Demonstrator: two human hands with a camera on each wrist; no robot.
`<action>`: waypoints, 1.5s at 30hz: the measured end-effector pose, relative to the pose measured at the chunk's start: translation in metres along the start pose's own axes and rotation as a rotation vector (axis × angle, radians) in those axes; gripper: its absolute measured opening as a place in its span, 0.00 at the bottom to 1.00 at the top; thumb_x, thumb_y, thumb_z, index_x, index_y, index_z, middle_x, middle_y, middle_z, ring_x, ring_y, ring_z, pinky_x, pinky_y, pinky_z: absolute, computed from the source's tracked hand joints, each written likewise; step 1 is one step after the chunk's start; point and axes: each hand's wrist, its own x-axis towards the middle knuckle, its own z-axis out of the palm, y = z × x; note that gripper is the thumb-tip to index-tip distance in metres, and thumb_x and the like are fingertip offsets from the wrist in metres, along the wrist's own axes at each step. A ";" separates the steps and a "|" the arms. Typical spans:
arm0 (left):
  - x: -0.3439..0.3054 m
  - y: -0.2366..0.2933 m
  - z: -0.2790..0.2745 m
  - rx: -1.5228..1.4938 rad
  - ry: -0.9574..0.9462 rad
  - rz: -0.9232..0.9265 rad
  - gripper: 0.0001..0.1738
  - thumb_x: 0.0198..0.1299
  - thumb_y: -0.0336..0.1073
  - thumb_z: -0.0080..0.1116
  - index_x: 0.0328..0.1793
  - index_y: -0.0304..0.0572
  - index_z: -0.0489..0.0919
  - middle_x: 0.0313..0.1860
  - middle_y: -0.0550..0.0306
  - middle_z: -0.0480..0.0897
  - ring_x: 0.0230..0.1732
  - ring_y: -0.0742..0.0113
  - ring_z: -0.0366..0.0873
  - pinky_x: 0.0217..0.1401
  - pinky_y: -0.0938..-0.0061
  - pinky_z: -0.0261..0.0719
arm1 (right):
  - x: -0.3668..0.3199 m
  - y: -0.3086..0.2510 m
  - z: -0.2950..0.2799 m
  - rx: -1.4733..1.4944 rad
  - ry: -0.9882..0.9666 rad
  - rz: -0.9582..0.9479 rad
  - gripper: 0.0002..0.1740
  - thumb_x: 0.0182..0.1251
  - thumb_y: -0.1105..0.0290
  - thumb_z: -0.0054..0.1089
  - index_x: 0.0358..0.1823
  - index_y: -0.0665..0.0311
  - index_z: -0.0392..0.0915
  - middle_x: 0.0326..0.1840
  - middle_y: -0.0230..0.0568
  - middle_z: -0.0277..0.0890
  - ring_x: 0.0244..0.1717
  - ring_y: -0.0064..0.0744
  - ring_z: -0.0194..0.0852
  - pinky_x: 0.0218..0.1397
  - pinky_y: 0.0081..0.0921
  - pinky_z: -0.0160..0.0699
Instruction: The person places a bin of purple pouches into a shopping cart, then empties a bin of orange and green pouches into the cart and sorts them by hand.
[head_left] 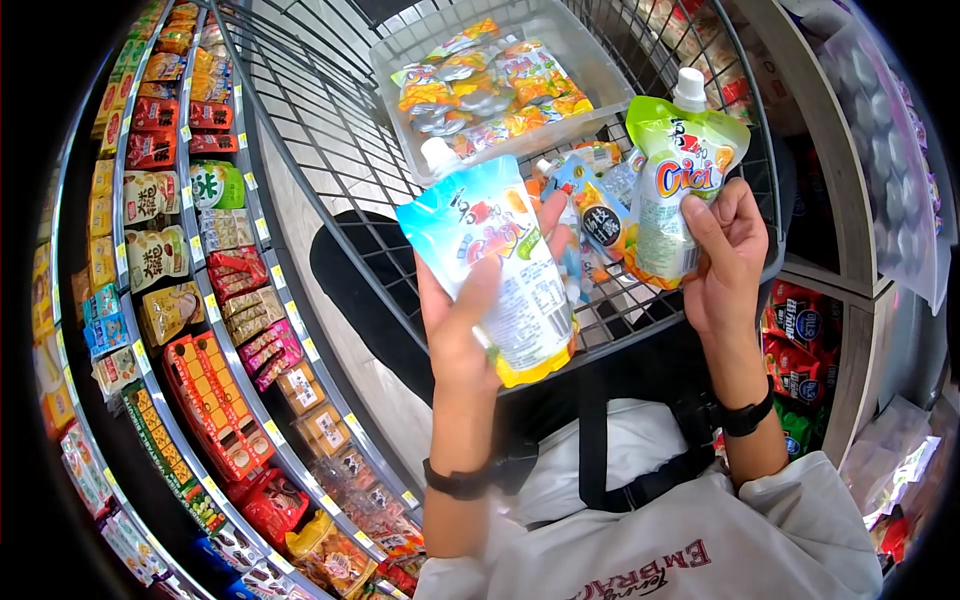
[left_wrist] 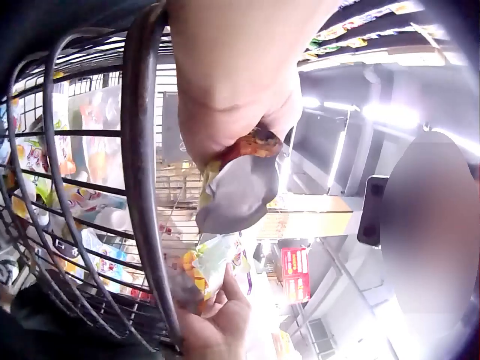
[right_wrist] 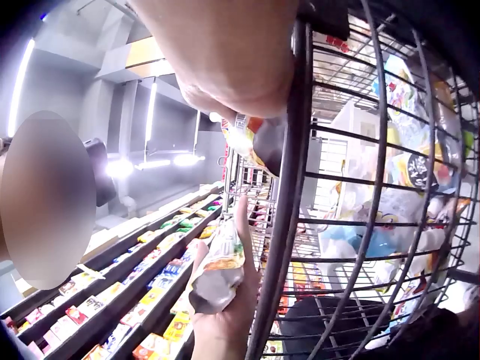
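In the head view my left hand [head_left: 458,325] grips a blue and white spout pouch [head_left: 505,270], thumb across its printed front and fingers behind. Its white cap points up and away from me. To the right, my right hand [head_left: 728,255] holds a green spout pouch [head_left: 672,190] marked "Cici", thumb on the front near its right edge. Both pouches are held up over the near end of the cart, side by side and apart. The left wrist view shows the silvery bottom [left_wrist: 238,196] of the left pouch below my left hand [left_wrist: 232,112].
The wire shopping cart [head_left: 350,262] carries a translucent bin [head_left: 395,105] of orange-printed packs, with more pouches [head_left: 600,215] lying nearer me. Snack shelves [head_left: 225,310] run along the left. Another shelf unit [head_left: 850,330] with red packs stands close on the right.
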 end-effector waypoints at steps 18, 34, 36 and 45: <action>-0.013 0.009 0.001 0.234 0.088 -0.009 0.45 0.51 0.30 0.58 0.77 0.34 0.53 0.73 0.34 0.62 0.77 0.38 0.55 0.75 0.47 0.60 | 0.005 -0.010 -0.006 -0.480 -0.215 0.112 0.11 0.60 0.79 0.65 0.37 0.62 0.69 0.36 0.32 0.76 0.37 0.17 0.74 0.42 0.16 0.71; 0.002 0.055 -0.033 1.885 -0.057 0.653 0.14 0.46 0.20 0.55 0.36 0.50 0.83 0.40 0.68 0.85 0.53 0.62 0.79 0.78 0.44 0.45 | 0.159 0.098 0.170 -1.789 -0.869 -0.494 0.64 0.34 0.51 0.84 0.75 0.45 0.52 0.76 0.63 0.49 0.71 0.76 0.52 0.68 0.56 0.68; 0.003 0.055 -0.035 1.885 -0.036 0.651 0.15 0.45 0.21 0.56 0.36 0.51 0.83 0.39 0.68 0.85 0.52 0.63 0.79 0.78 0.45 0.46 | 0.176 0.132 0.184 -1.776 -0.916 -0.517 0.68 0.31 0.50 0.85 0.77 0.42 0.49 0.77 0.59 0.49 0.72 0.78 0.48 0.67 0.59 0.69; 0.003 0.052 -0.040 1.726 -0.018 0.591 0.13 0.45 0.23 0.61 0.34 0.53 0.84 0.37 0.70 0.85 0.52 0.64 0.79 0.80 0.51 0.42 | 0.206 0.179 0.169 -1.682 -0.977 -0.589 0.56 0.40 0.59 0.80 0.74 0.39 0.58 0.69 0.46 0.65 0.64 0.59 0.67 0.60 0.48 0.76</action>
